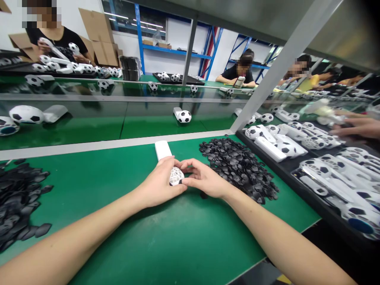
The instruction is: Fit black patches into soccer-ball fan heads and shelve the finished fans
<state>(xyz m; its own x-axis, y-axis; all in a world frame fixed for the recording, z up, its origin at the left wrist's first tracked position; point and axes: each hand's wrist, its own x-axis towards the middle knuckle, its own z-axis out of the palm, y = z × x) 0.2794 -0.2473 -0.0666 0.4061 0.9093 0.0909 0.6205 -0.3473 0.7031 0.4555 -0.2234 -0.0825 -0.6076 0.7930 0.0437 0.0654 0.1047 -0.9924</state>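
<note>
White lattice ball (175,174) is grasped between left fingers (178,191) and right fingers (191,182), all half-curled.

Green tabletop (178,241): bright, pretty even light, soft shadow just nearside of the fingers (192,162)
Green belt (142,118): super glossy, mirror-ish reflections beyond the fingers
Window (148,29): streaky tube-light glare, way past the fingers
Co-worker's hand (360,126): motion-smeared, well right of the fingers
Black tray (283,172): stretched toward the edge
Overhead shelf (267,23): dim, kinda soft
</note>
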